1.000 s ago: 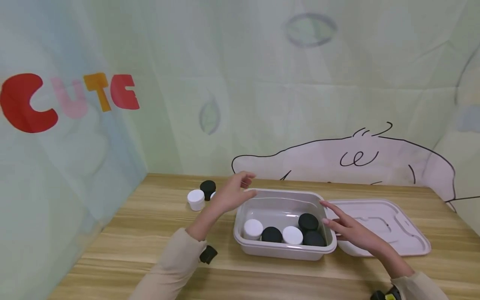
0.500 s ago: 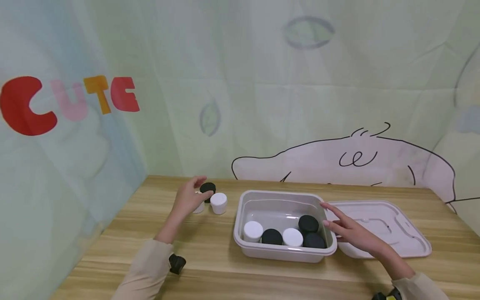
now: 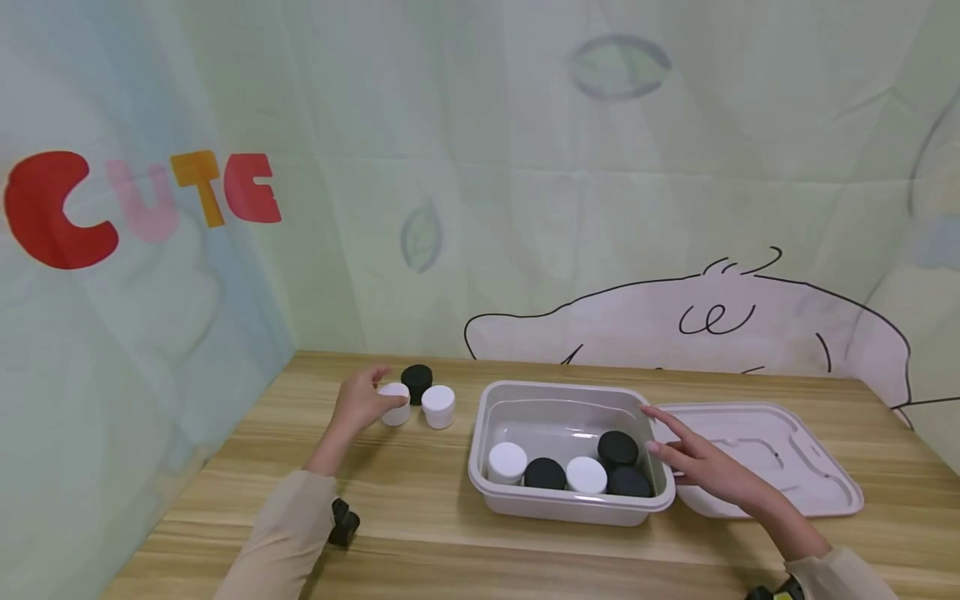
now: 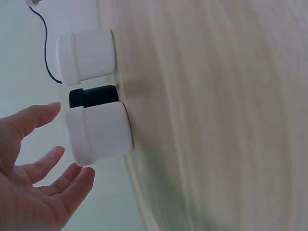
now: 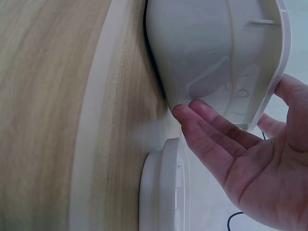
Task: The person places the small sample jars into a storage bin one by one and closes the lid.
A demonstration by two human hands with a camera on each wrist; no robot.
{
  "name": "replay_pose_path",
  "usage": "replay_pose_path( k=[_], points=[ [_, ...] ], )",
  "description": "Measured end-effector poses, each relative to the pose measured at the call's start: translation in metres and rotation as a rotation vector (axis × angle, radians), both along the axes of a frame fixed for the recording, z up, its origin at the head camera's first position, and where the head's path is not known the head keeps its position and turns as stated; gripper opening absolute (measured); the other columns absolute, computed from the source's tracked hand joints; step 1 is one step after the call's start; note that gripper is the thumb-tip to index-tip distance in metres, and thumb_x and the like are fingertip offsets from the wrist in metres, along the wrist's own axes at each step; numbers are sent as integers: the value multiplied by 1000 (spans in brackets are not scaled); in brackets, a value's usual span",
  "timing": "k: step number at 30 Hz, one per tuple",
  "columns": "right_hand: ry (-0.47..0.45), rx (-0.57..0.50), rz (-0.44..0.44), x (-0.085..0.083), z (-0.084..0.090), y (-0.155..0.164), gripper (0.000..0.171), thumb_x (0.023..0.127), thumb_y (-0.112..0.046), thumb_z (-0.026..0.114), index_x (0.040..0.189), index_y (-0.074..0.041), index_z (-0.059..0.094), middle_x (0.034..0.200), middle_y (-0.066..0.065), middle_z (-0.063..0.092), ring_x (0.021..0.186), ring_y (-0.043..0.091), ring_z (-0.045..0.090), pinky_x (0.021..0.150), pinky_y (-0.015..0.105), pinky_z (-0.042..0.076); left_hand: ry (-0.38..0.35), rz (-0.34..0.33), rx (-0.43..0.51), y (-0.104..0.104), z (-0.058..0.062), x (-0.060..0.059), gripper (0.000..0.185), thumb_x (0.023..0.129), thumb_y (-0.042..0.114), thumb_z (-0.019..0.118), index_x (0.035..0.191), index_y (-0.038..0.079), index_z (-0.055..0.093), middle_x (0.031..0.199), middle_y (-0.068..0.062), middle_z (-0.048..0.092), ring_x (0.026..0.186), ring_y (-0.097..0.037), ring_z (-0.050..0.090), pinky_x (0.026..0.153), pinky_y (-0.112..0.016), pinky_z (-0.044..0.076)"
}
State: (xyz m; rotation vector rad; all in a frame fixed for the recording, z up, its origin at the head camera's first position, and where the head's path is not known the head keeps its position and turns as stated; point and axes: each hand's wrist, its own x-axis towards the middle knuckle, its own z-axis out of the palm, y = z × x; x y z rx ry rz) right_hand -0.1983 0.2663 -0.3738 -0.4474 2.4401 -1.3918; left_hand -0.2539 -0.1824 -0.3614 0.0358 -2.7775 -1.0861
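Note:
My left hand point(image 3: 375, 393) reaches to a white jar point(image 3: 396, 405) at the table's far left. In the left wrist view its fingers point(image 4: 48, 163) are spread just short of that white jar point(image 4: 98, 132), holding nothing. A black jar point(image 3: 416, 382) and a second white jar point(image 3: 438, 406) stand right beside it. A grey plastic tub point(image 3: 558, 504) in the middle holds several black and white jars. My right hand point(image 3: 662, 435) lies flat and open against the tub's right rim, its fingers point(image 5: 211, 139) touching the tub wall point(image 5: 202, 57).
The tub's lid point(image 3: 780, 458) lies flat on the wooden table point(image 3: 420, 542) to the right of the tub, under my right forearm. Printed fabric walls close in the table at the back and left. A wrist camera strap point(image 3: 343, 523) shows on my left sleeve.
My left hand swung from above the tub's left rim out to the left and came down beside the nearest white jar. The right hand stayed at the tub's right rim.

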Motion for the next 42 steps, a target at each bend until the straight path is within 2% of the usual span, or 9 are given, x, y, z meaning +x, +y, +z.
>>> replay_pose_path(
  k=[5,9,17,25,32,37,42],
  points=[
    [-2,-7,-1,0,0,0,62,96,-28,45,146,-13,12,137,36,26,116,44,44,81,45,49,-37,-3,-43,-2,-8,-4,50,71,10,73,112,-11,55,112,-29,56,102,-40,53,85,-48,42],
    [-2,-4,-7,1,1,-1,63,95,-28,45,146,-12,12,136,36,27,116,44,44,81,45,49,-40,-11,-65,-2,-11,-7,49,70,10,73,111,-11,55,110,-28,57,99,-39,53,83,-48,43],
    [-17,14,-17,-2,1,-2,63,95,-30,46,146,-14,12,139,34,24,117,45,43,81,46,49,-39,17,-46,-5,-10,-4,50,72,14,71,114,-9,55,112,-27,56,101,-38,53,84,-48,42],
    [-17,26,-26,-2,3,-4,63,95,-31,46,146,-15,13,137,35,27,117,44,43,81,45,49,53,29,55,-3,10,4,50,75,18,71,116,-5,53,112,-24,56,101,-35,52,84,-45,42],
    [-18,37,-27,-2,4,-3,63,95,-31,46,146,-15,13,138,34,27,117,44,44,81,45,49,155,3,149,12,33,13,49,74,20,73,115,-1,55,105,-17,58,91,-27,54,74,-32,44],
    [-22,40,-28,-1,4,-2,63,95,-31,46,146,-15,13,138,34,27,117,44,44,81,46,49,189,-45,188,31,46,20,48,73,19,74,113,-1,56,102,-16,58,89,-27,55,71,-29,44],
    [-24,43,-33,0,4,-2,63,95,-31,46,146,-15,13,138,34,27,117,43,44,81,46,49,209,-127,211,54,52,27,47,73,18,74,113,0,57,103,-14,58,88,-26,55,71,-29,45]
  ],
)
